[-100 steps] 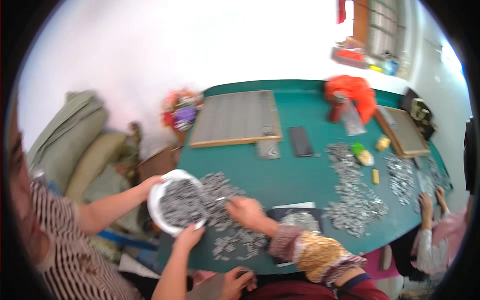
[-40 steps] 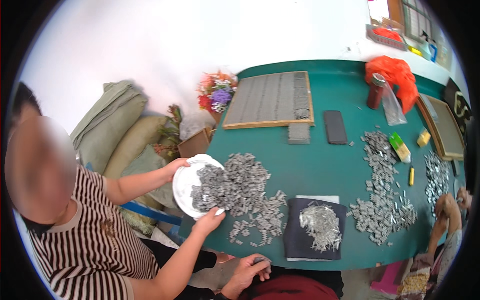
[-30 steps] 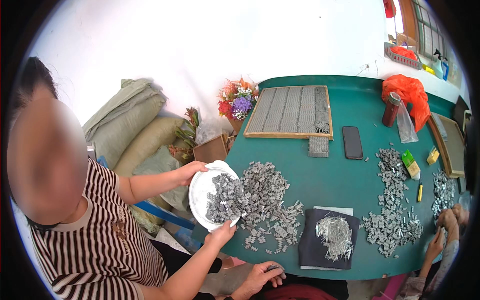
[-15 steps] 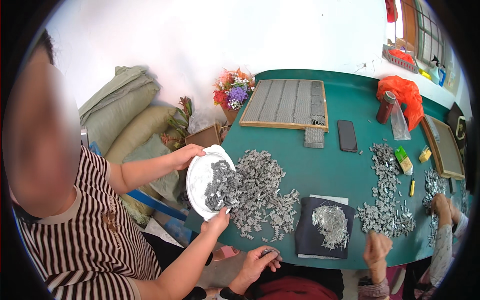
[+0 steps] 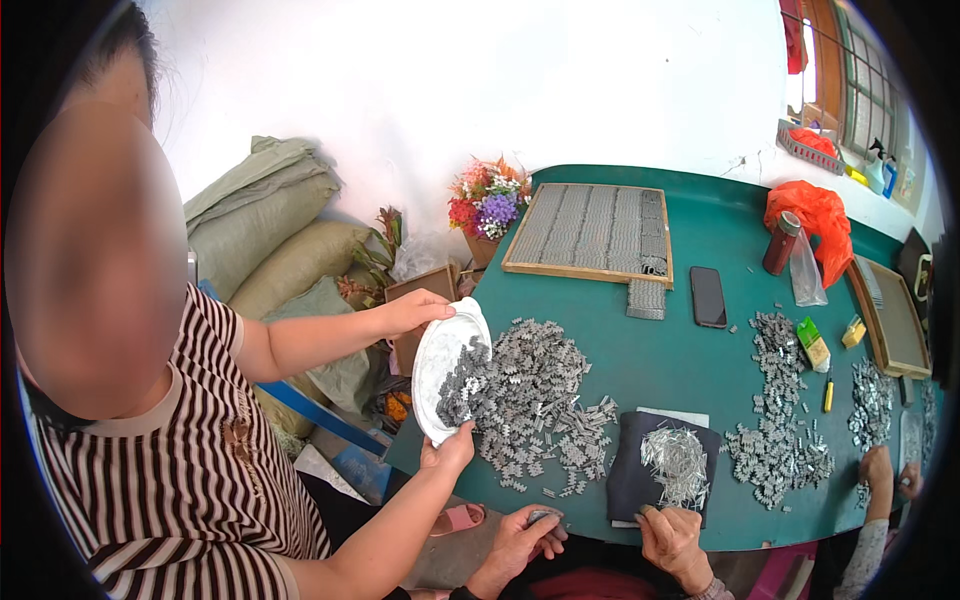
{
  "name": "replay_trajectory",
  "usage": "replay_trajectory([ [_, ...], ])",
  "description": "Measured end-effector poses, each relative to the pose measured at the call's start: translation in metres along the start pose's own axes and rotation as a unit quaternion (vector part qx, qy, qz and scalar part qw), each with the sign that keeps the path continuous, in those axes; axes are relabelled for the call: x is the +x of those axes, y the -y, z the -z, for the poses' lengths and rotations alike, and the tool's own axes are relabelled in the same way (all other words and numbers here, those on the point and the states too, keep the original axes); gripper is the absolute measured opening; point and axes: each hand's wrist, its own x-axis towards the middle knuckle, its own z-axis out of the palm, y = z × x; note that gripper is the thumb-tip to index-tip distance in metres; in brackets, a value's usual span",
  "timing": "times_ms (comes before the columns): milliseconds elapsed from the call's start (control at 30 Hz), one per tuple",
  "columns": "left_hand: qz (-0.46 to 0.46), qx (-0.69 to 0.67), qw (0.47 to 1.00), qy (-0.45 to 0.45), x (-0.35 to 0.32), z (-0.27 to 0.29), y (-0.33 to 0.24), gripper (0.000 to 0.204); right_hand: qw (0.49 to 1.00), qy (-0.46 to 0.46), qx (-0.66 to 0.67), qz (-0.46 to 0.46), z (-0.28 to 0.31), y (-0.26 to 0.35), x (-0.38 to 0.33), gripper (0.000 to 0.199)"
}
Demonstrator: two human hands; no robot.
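My left hand (image 5: 512, 548) is at the table's near edge, its fingers curled round a small grey piece (image 5: 542, 516) whose kind I cannot make out. To its right, my right hand (image 5: 674, 540) is closed at the near edge of a dark folded cloth (image 5: 628, 470). What its fingertips hold, if anything, is too small to see. On the cloth lies a heap of thin silvery pins (image 5: 676, 462). Beyond my left hand spreads a pile of small grey toothed metal pieces (image 5: 535, 390). A co-worker tilts a white plastic tray (image 5: 435, 375) against that pile, with more pieces sliding at its rim.
Farther back lie a wooden-framed tray (image 5: 590, 225) filled with rows of grey pieces and a phone (image 5: 708, 296). On the right are another metal heap (image 5: 780, 440), a yellow-handled tool (image 5: 828, 394), a flask (image 5: 781, 243) and another person's hands (image 5: 877, 468).
My right hand has moved left from the metal heap to the cloth's near edge. The co-worker's tray is tipped more steeply and holds fewer pieces. The whole view has shifted slightly.
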Motion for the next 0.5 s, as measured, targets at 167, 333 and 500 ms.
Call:
replay_trajectory([
  [167,-0.015,-0.031,0.999,0.013,0.003,0.002,0.007,0.019,0.999,0.023,-0.002,-0.025,0.0,-0.002,-0.008,0.021],
  [333,-0.017,-0.017,0.999,0.034,0.006,0.0,0.011,0.016,0.999,0.012,0.008,-0.03,0.001,-0.001,-0.011,0.021],
  [500,-0.022,-0.008,0.999,0.023,0.004,-0.009,0.008,0.014,0.999,0.008,0.023,-0.034,0.004,-0.001,-0.017,0.022],
])
